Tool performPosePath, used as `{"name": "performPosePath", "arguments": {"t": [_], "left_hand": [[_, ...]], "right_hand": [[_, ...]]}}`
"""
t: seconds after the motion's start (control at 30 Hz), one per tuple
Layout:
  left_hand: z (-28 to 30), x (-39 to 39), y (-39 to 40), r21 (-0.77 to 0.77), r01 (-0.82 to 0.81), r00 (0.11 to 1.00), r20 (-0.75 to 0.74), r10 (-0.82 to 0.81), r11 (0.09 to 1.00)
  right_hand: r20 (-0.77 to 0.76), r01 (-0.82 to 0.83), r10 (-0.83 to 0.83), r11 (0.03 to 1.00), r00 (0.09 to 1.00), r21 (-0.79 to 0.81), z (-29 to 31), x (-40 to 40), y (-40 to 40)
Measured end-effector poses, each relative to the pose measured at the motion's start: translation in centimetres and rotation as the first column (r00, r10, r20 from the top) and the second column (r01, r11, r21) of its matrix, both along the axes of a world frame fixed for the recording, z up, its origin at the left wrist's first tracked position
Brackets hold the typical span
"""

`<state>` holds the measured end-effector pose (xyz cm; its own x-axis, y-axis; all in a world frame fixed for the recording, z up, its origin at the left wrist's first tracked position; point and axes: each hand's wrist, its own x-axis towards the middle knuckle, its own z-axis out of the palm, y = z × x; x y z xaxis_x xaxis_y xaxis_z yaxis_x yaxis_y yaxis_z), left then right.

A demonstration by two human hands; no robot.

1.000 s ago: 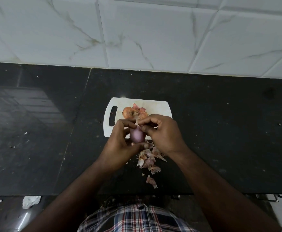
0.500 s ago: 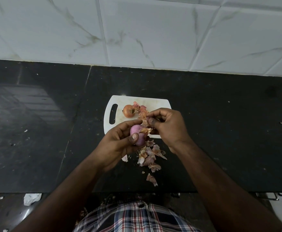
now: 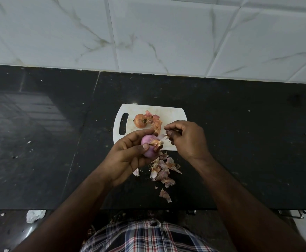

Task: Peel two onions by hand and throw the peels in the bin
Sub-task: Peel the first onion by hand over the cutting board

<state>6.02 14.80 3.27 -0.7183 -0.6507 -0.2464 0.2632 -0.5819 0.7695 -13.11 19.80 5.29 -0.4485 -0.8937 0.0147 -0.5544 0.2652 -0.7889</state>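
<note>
My left hand (image 3: 126, 157) grips a mostly peeled pink-purple onion (image 3: 147, 145) just above the near edge of the white cutting board (image 3: 174, 115). Dry skin still clings to the onion's end. My right hand (image 3: 186, 139) pinches a thin strip of peel (image 3: 162, 136) that stretches from that end. A second onion (image 3: 140, 120), orange-brown and still in its skin, lies on the board with loose peel (image 3: 155, 122) beside it. Several torn peels (image 3: 164, 170) lie scattered on the black counter below my hands.
The black stone counter (image 3: 239, 142) runs left and right, backed by a white marble-tiled wall (image 3: 166, 33). The counter's front edge is near my checked shirt. Crumpled white scrap (image 3: 35, 215) lies on the floor at lower left. No bin is in view.
My right hand has pulled away to the right from the onion, drawing a strip of peel off it. The left hand has turned the onion so its peeled pink side shows.
</note>
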Motion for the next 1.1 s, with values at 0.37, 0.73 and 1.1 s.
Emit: {"name": "performPosePath", "arguments": {"t": [0.37, 0.73, 1.1], "left_hand": [[-0.1, -0.1, -0.1, 0.128, -0.061, 0.998, 0.003, 0.061, 0.990], [0.1, 0.7, -0.2, 0.334, -0.092, 0.996, 0.026, 0.088, 0.938], [0.1, 1.3, -1.2, 0.358, -0.171, 0.985, 0.090, 0.148, 0.918]], "right_hand": [[-0.306, -0.120, 0.165, 0.980, 0.938, 0.159, -3.0, 0.6, -0.4], [-0.373, -0.207, 0.313, 0.932, 0.873, 0.298, -3.7, 2.1, -0.8], [-0.108, -0.226, 0.251, 0.953, 0.962, 0.200, -3.5, 1.7, 0.0]]}}
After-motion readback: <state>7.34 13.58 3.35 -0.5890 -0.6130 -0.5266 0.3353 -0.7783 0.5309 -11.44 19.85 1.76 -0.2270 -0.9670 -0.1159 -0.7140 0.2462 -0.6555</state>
